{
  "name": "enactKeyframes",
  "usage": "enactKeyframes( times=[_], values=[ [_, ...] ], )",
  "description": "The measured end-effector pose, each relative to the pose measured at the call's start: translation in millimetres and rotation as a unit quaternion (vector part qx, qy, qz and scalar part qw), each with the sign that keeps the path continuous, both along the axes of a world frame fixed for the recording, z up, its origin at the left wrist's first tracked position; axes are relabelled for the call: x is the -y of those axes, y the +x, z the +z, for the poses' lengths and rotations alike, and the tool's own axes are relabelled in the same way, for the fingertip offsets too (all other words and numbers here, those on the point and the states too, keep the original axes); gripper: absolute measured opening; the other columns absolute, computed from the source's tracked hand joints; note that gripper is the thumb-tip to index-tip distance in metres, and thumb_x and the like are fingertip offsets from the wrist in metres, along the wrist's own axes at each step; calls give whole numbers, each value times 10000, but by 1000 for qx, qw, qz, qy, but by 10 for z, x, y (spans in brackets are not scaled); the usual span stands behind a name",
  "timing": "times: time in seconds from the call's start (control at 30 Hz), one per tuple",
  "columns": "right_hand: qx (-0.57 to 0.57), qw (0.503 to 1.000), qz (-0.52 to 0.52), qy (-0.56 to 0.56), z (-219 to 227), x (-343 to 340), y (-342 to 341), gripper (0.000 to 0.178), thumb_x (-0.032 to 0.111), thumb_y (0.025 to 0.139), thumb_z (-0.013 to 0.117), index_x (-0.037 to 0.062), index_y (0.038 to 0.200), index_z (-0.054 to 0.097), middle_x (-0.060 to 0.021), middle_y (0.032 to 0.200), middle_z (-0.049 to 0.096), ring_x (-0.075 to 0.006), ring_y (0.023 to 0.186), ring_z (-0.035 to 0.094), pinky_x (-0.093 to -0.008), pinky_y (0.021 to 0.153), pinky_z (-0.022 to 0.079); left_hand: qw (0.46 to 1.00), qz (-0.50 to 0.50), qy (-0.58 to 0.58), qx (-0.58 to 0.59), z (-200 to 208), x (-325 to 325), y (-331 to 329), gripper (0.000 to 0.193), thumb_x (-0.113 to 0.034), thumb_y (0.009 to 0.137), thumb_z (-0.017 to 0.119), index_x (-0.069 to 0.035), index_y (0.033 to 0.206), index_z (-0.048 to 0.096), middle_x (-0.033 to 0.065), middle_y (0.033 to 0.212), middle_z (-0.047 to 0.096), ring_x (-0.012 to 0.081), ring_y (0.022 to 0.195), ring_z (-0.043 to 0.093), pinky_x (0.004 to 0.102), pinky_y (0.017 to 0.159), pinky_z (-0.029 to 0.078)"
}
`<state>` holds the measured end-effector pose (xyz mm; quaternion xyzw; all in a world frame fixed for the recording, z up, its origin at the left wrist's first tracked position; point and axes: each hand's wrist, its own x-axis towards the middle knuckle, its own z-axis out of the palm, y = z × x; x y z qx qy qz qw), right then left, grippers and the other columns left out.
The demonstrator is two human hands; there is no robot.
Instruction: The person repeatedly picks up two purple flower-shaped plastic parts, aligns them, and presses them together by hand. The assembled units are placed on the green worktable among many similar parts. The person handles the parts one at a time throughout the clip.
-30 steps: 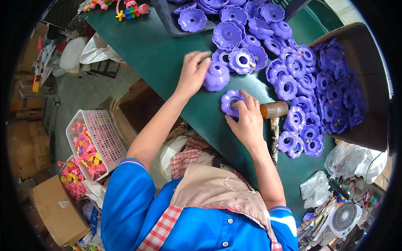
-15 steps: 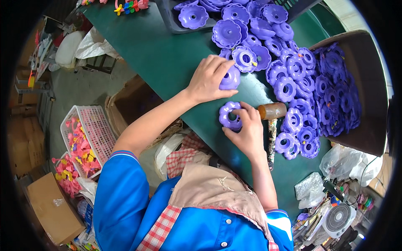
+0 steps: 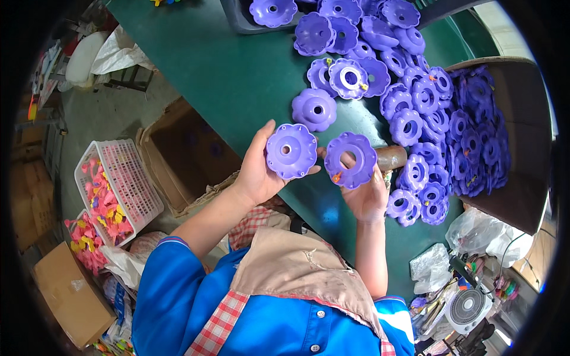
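My left hand (image 3: 256, 175) is closed around a purple flower-shaped dish (image 3: 300, 159), its hollow side and small centre hole facing up. In my right hand (image 3: 369, 203) is a purple scalloped ring (image 3: 367, 155) with a wide centre hole and a small orange tab at its lower edge. The two pieces are held side by side, apart, over the table edge. Just beyond them another purple dish (image 3: 304, 111) lies domed side up on the green table (image 3: 196, 65). A mallet (image 3: 393, 158) lies behind my right hand, which hides most of its handle.
Loose purple dishes (image 3: 313, 32) and rings (image 3: 407, 129) cover the table's far and right parts. A cardboard box (image 3: 525, 142) of rings is tipped toward them. A dark tray (image 3: 237, 18) stands at the back. Left on the floor are a white basket (image 3: 142, 184) and an open carton (image 3: 172, 148).
Both hands have lifted from the table toward me. The left now holds up a dish, having left another on the table; the right has raised a ring and turned it upward.
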<state>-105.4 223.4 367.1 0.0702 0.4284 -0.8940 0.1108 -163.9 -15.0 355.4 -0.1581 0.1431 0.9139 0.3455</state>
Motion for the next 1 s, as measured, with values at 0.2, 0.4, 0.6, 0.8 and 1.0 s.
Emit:
enactKeyframes(
  times=[0.2,0.4,0.6,0.8,1.0],
  values=[
    [-65,991,-25,115,171,74,71,864,362,944,804,-24,1604,402,-187,1601,504,-313,1484,510,-503,1244,393,979,-24,-165,-117,188,-24,49,706,-597,1133,332,-52,1558,476,225,1448,636,404,1313,657,564,965,637],
    [-127,976,-54,166,186,71,114,887,401,920,840,-19,1587,434,-162,1578,524,-291,1446,536,-489,1220,413,983,-32,-97,-153,252,2,83,639,-575,1148,354,-106,1564,479,131,1358,668,271,1224,701,464,901,663],
    [-150,973,-57,164,181,89,173,875,350,907,853,-24,1582,440,-170,1569,534,-291,1450,529,-478,1217,412,968,-24,-154,-197,331,-67,200,629,-573,1148,361,-105,1547,493,90,1335,664,216,1203,699,419,886,656],
    [-145,974,-51,164,199,123,242,878,309,900,857,-34,1587,430,-193,1581,523,-297,1459,519,-469,1227,396,943,-21,-230,-239,461,-97,236,689,-582,1146,316,-58,1568,461,108,1319,670,215,1141,715,431,883,661],
    [-175,964,-12,201,298,178,244,865,184,902,840,-48,1608,397,-240,1662,419,-346,1520,461,-496,1256,359,901,-5,-303,-310,511,-109,286,688,-567,1133,346,-26,1525,510,106,1322,653,167,1092,700,351,871,625]
  ],
)
